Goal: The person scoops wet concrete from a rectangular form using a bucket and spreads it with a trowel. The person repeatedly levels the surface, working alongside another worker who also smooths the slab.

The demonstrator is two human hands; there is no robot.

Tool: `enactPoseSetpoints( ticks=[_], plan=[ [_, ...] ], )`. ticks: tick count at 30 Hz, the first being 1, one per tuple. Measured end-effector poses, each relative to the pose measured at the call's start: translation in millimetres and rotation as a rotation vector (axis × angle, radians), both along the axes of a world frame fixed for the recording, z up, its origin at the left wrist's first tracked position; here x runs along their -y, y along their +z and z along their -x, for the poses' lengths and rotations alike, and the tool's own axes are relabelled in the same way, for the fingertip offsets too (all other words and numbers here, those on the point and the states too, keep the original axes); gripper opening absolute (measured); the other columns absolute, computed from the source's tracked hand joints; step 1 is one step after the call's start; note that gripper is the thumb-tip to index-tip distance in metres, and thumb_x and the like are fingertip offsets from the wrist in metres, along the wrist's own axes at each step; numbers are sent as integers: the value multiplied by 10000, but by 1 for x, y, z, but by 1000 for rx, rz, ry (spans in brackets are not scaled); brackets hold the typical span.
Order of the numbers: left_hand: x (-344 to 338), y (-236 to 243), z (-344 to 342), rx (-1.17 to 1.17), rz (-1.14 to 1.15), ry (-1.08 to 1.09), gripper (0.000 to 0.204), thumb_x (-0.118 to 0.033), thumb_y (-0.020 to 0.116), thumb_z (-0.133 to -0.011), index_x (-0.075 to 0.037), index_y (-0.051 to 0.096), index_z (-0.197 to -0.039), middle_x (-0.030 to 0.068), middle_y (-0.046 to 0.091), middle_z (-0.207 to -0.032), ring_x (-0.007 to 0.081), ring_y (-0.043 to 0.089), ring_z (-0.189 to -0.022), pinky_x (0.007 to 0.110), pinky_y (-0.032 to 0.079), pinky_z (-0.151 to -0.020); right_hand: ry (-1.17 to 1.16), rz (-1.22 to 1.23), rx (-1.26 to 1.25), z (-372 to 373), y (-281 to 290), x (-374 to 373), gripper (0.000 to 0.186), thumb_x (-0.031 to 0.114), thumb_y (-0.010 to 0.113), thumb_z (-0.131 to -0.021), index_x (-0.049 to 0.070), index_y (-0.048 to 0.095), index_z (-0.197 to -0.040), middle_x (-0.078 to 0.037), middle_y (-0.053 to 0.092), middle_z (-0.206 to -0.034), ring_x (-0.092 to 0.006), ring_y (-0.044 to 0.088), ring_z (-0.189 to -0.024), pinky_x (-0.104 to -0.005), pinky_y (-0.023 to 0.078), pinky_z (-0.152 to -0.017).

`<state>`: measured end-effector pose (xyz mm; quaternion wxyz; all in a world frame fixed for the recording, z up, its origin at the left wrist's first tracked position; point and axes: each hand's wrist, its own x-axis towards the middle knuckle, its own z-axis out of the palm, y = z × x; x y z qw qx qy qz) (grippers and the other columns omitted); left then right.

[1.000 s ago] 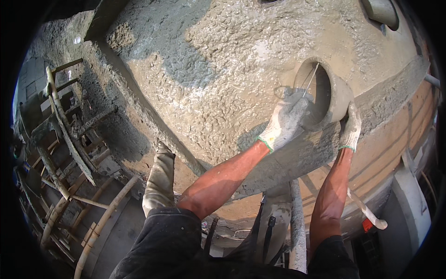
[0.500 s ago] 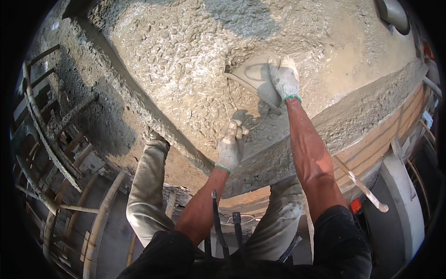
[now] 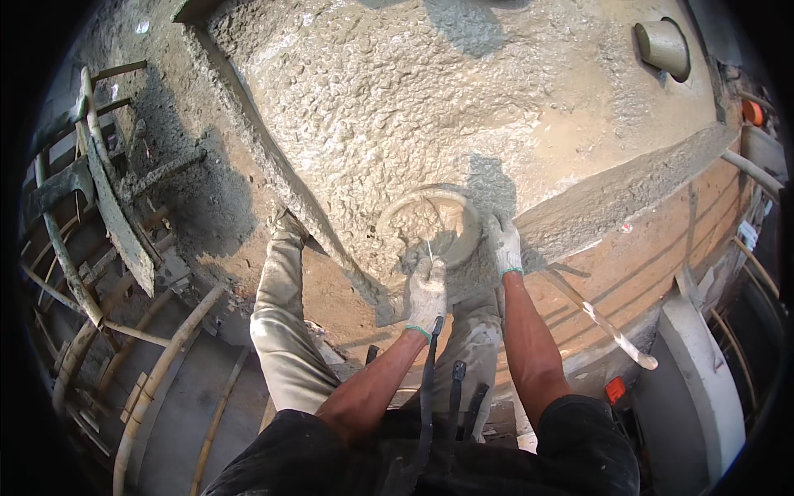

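The bucket has swung mouth-up, left fingers clutching its handle, right fingers its side.

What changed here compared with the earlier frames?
The bucket moved left and nearer; tipped into the wet mix a moment ago, it now sits mouth up with mix inside. The right hand shifted to its right side. Unchanged: the left hand at its wire handle.

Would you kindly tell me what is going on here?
A person in gloves is handling a bucket at the near edge of a spread of wet mix. The left hand grips its wire handle, and the right hand is against its right side. Another bucket is farther off, upper right.
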<state>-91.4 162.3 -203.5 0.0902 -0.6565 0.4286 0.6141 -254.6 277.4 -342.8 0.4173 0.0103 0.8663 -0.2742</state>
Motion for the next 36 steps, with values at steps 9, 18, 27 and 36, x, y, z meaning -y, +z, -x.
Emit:
enactPoseSetpoints(
  ticks=[9, 18, 27, 36],
  plan=[
    [123, 62, -55, -194, -111, -72, 304, -267, 622, -1074, 0, 749, -1147, 21, 681, -880, 131, 591, -788, 323, 483, -739, -475, -40, 141, -41, 174, -157, 128, 243, 649, -1049, 124, 675, -1090, 40, 612, -848, -64, 504, -652, -237, 366, -537],
    [315, 355, -183, 48, 359, -251, 380, -335, 666, -1049, 27, 710, -941, -4, 580, -742, 92, 525, -726, 319, 450, -664, 827, 71, -59, -84, 164, -73, 355, 295, 589, -1030, -9, 709, -1169, -111, 731, -969, -247, 691, -832, -378, 551, -700],
    [531, 390, -375, 230, 875, -239, 421, -413, 669, -1081, -16, 665, -940, 6, 554, -788, 120, 481, -749, 316, 384, -698, 356, -8, 93, -75, 159, 28, 547, 416, 595, -1011, 16, 697, -1370, -265, 694, -1368, -419, 645, -1305, -463, 492, -1113],
    [640, 333, -487, 625, 1075, -261, 588, -538, 678, -1017, 37, 785, -1078, 31, 678, -783, 143, 570, -667, 352, 452, -632, 116, -203, 148, -74, 197, -104, 373, 262, 574, -954, -48, 760, -1042, -211, 767, -912, -281, 707, -790, -454, 539, -760]
  ],
)
